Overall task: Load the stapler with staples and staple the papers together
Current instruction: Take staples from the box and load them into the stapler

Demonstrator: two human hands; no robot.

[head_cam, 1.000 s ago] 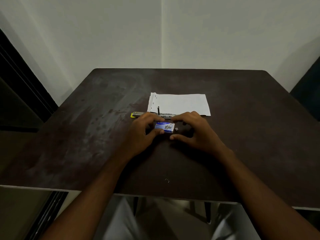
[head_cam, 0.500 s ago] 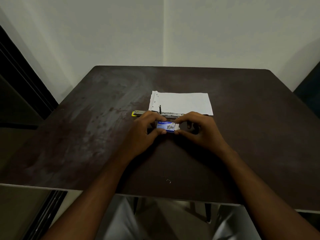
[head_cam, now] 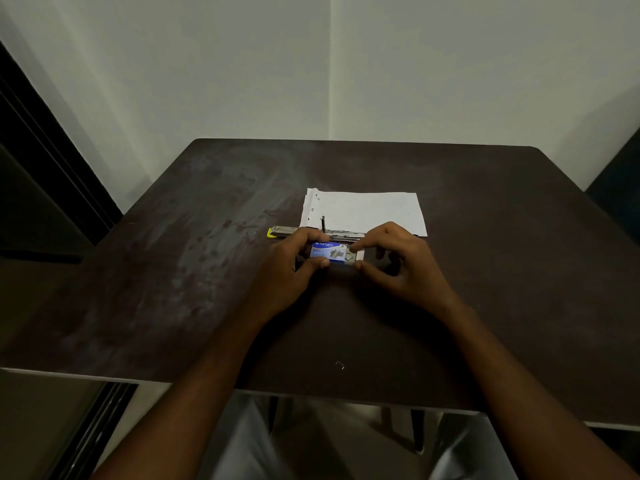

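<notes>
Where two pale walls meet in a corner, a dark brown table (head_cam: 173, 278) fills most of the view, its top scuffed and smeared with lighter marks on the left side. Both forearms reach in from the near edge and meet at the middle of the table.

A stack of white papers (head_cam: 367, 211) lies flat beyond the hands, its near edge just behind the fingers. Along that near edge lies the stapler (head_cam: 285, 231), swung open and stretched out flat, with a yellow tip at its left end and a thin dark part standing upright near its middle; its right portion is hidden behind the hands.

The left hand (head_cam: 287, 271) pinches the left end of a small blue-and-white staple box (head_cam: 330, 252), thumb on the near side and fingers curled over the far side. The right hand (head_cam: 401, 265) pinches the box's right end, forefinger on top and thumb against the near corner, the other fingers curled loosely. The box sits low over the table, just in front of the stapler; whether it touches the top cannot be told.

A single loose staple (head_cam: 340, 365) lies on the table near the front edge, well apart from everything else.
</notes>
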